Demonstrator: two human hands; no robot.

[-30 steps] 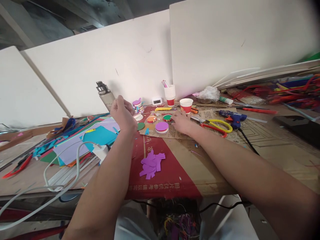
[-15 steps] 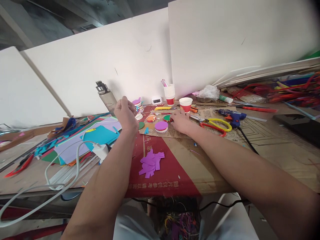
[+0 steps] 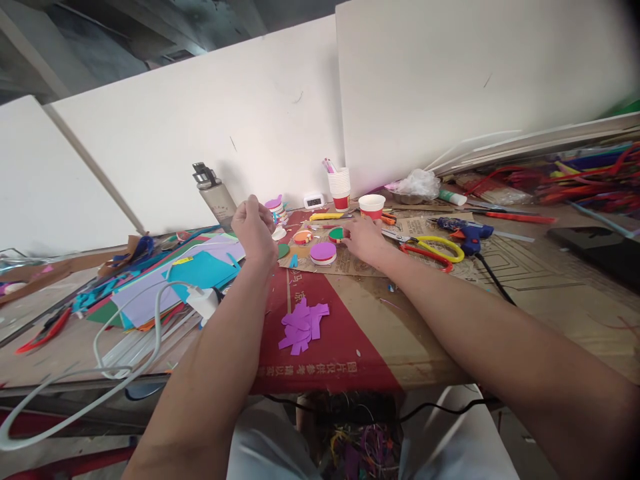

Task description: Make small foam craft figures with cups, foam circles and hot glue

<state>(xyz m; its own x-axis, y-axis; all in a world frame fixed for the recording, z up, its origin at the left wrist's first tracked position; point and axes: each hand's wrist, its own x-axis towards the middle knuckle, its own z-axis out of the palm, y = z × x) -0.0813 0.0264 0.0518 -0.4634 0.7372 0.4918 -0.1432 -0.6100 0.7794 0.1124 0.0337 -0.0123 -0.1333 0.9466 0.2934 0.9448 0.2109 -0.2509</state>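
Note:
My left hand is raised above the left part of the work area, fingers curled together. Whatever is in them, if anything, is too small to make out. My right hand is low over the cardboard, its fingers bent at the right edge of a green-topped disc. Nearer to me sits a purple-topped disc with a pale side. An orange-topped disc lies farther left, and a flat green circle is beside my left wrist. Small blue strips lie between them.
Purple strips are heaped on the red cardboard. Scissors, a blue glue gun and a red-and-white paper cup are on the right. Coloured sheets, a white cable and a bottle stand left. A yellow cutter lies behind.
My right hand has shifted slightly right, and more of the green-topped disc shows. My left hand has moved slightly right and remains raised with its fingers closed.

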